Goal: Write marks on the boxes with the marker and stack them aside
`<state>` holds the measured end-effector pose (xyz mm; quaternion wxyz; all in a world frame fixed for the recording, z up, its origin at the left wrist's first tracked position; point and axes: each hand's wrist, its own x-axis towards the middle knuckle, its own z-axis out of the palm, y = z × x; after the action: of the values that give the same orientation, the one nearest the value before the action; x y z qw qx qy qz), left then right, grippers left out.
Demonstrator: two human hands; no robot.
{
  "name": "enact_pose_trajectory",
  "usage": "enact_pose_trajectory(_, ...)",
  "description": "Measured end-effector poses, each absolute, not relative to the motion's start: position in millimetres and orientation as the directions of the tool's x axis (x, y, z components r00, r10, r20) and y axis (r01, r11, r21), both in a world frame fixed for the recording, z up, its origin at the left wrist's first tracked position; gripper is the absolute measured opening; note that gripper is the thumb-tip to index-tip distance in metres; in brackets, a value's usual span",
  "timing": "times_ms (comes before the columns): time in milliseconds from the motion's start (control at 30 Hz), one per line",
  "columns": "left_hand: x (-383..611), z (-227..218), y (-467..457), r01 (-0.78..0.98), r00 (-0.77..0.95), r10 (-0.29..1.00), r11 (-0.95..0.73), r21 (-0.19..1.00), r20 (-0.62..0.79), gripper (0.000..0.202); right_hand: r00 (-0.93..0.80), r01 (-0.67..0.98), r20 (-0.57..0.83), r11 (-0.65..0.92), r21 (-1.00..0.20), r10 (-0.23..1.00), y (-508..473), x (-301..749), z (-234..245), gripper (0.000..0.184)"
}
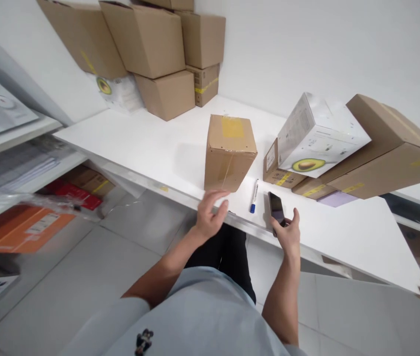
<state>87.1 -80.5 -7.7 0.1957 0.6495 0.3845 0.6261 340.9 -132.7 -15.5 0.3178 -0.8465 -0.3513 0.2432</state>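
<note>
A taped cardboard box (228,165) stands upright on the white table (147,143), with a yellow tape patch on its top. Just in front of its lower edge is my left hand (212,215), fingers and thumb apart and nothing between them. My right hand (287,235) grips the near end of a dark smartphone (276,207) by its edges. Whether the phone is fully off the tabletop I cannot tell. Between the box and the phone lies a whiteboard marker (254,197), white with a blue cap.
Several cardboard boxes (154,39) are stacked at the back left. On the right stand a white box with an avocado picture (321,141) and a long carton (391,163). Left of the table, shelves hold papers and an orange box (24,230). The table's front edge runs before me.
</note>
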Motion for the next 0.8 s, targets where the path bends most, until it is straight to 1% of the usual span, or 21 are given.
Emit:
enact_pose_trajectory(33,95.6,-12.7,-90.9,0.173,0.018,0.820,-0.566,0.806,0.572,0.025,0.623,0.363,-0.206,-0.512,-0.779,0.755,-136.9,338.3,-13.5,0.114)
enact_pose_trajectory(67,104.3,-16.6,-99.9,0.087,0.101,0.881,-0.471,0.878,0.463,0.030,0.607,0.295,-0.211,-0.463,-0.836,0.766,-140.5,333.4,-10.9,0.113)
enact_pose_trajectory(133,120.8,-21.1,-114.6,-0.067,0.235,0.936,-0.254,0.965,0.263,0.043,0.563,0.202,-0.175,-0.340,-0.919,0.808,-145.7,316.6,-3.9,0.109)
enact_pose_trajectory(200,134.8,-21.8,-126.4,-0.207,0.319,0.936,-0.086,0.975,0.150,0.054,0.524,0.165,-0.101,-0.217,-0.962,0.846,-148.5,292.5,3.6,0.105)
enact_pose_trajectory(267,144.8,-20.2,-136.0,-0.341,0.323,0.940,0.003,0.940,0.114,0.060,0.505,0.192,-0.018,-0.132,-0.973,0.863,-149.9,266.2,9.2,0.104)
enact_pose_trajectory(300,147.8,-18.9,-139.7,-0.397,0.281,0.955,0.022,0.918,0.098,0.061,0.502,0.227,0.029,-0.100,-0.969,0.865,-150.4,253.9,10.7,0.102)
enact_pose_trajectory(367,149.7,-16.0,-144.4,-0.466,0.132,0.990,0.026,0.884,0.040,0.062,0.490,0.284,0.112,-0.036,-0.958,0.864,-151.6,233.6,11.7,0.094)
enact_pose_trajectory(467,143.8,-11.8,-144.1,-0.482,-0.049,0.998,0.006,0.876,-0.034,0.063,0.458,0.248,0.187,0.077,-0.966,0.869,-152.4,216.6,12.1,0.071)
enact_pose_trajectory(567,135.1,-9.1,-139.1,-0.479,-0.138,0.990,-0.056,0.876,-0.012,0.061,0.488,0.151,0.220,0.167,-0.974,0.845,-148.7,211.2,16.3,0.059)
enact_pose_trajectory(633,131.7,-7.9,-136.3,-0.465,-0.192,0.981,-0.100,0.880,0.010,0.060,0.524,0.100,0.213,0.189,-0.977,0.825,-144.0,209.6,20.8,0.052)
enact_pose_trajectory(733,131.2,-6.0,-134.6,-0.430,-0.222,0.975,-0.128,0.894,0.032,0.059,0.554,0.028,0.186,0.205,-0.978,0.811,-137.3,206.3,27.1,0.039)
enact_pose_trajectory(800,132.6,-4.5,-134.9,-0.416,-0.226,0.973,-0.140,0.899,0.047,0.060,0.568,-0.015,0.187,0.238,-0.971,0.802,-135.1,204.2,30.2,0.035)
